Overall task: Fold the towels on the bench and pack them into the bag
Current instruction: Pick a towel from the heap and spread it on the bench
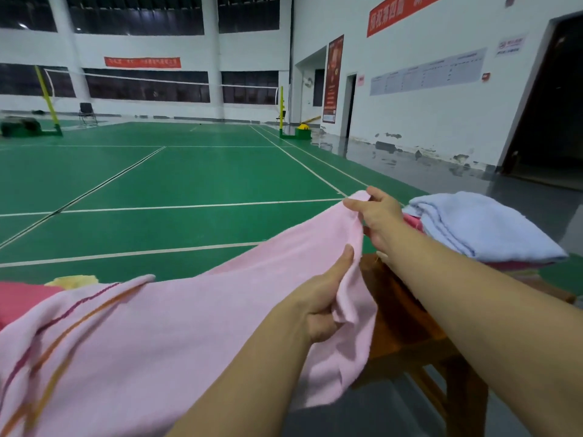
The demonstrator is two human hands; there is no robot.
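Pinching the right-hand edge of a pink towel (pixel 176 326) above the wooden bench (pixel 407 329), left hand (pixel 321 307) near, right hand (pixel 375 216) farther; soft, light cloth, best gripped at corners.

The pink towel (pixel 176 335) runs off the left and bottom edges of the frame, so its full length cannot be told. It covers most of the bench (pixel 407 326), whose near legs are cut off at the lower right. Under the folded blue towel (pixel 482 225) at right, only slivers of pink cloth (pixel 411 221) show. At the left edge, a red item (pixel 22 299) and a yellow item (pixel 74 281) are mostly hidden. The left hand (pixel 318 310) has its fingertips buried in folds. Wall banner text is unreadable.
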